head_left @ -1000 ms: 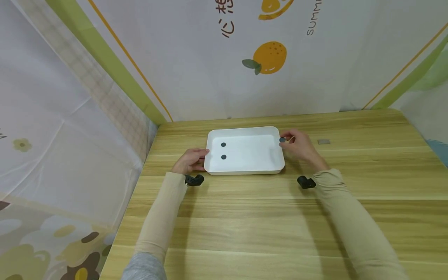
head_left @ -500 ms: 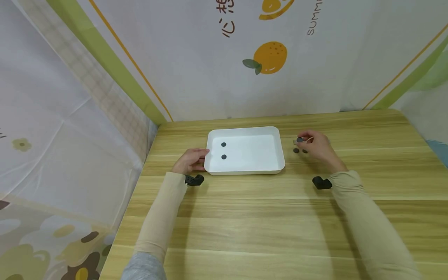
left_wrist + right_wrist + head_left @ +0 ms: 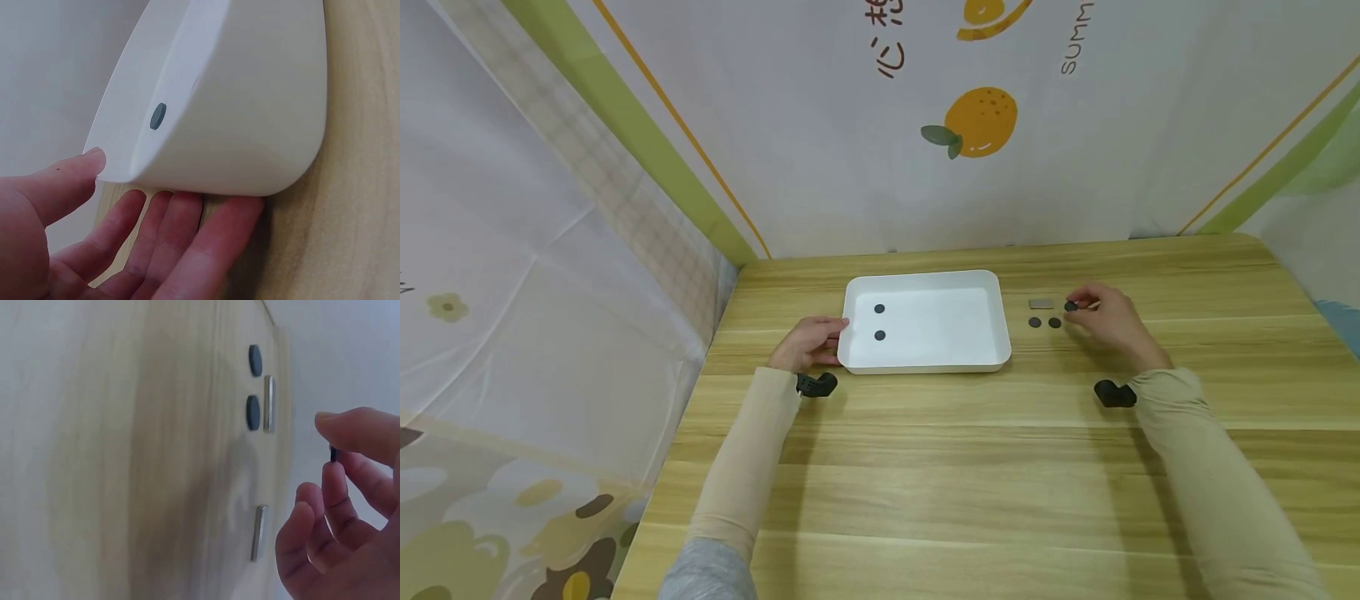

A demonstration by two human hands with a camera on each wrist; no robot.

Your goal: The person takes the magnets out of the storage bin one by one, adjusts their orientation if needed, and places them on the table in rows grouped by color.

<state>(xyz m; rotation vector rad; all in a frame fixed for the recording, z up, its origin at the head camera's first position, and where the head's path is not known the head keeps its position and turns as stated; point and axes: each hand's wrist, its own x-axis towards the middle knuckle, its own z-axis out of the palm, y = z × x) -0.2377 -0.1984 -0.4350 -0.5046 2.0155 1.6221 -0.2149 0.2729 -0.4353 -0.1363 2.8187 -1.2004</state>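
From my end, the biggest thing in my feed is the pale printed cloth (image 3: 820, 167) hanging behind and to the left of the wooden table (image 3: 955, 467). On the table, near its far edge, I see the white tray (image 3: 947, 325), flat and upright. Two beige sleeves (image 3: 741, 467) reach in, with a black device at each wrist.

I have the left hand (image 3: 808, 343) gripping the tray's left end, thumb on the rim and fingertips against the outer wall. The right hand (image 3: 1108, 317) is to the right of the tray, well apart from it, pinching a dark disc (image 3: 1071, 307) between thumb and finger; my right wrist view shows it edge-on.

Between tray and right hand, a silver bar (image 3: 1041, 304) lies on the table. A second bar (image 3: 259, 532) shows only from the right wrist.

Two more discs (image 3: 1034, 322) lie side by side, apart, just on the near side of the first bar. The last two discs (image 3: 880, 335) lie inside the tray toward its left end, one farther than the other, not touching.
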